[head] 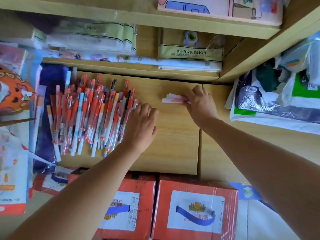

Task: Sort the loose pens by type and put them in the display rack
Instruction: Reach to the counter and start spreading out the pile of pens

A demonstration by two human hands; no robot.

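Pen pile (90,116) on the left of the wooden shelf (173,144): mostly clear barrels with red grips and red caps, some white barrels with light blue or orange bands, a couple of black ones. They lie roughly parallel, running far to near, overlapping. There are dozens, too tangled for an exact count. My left hand (142,125) is at the pile's right edge, palm down, fingers bent onto the outermost pens; can't tell if it pinches one. To the right, apart from the pile, my right hand (200,103) pinches a small bunch of white-and-pink pens (174,99), ends pointing left, lying low over the shelf; a few pens, blurred, number unclear. Two red boxes (195,210) sit near me below the shelf. Plastic bags (277,101) are heaped at the far right.
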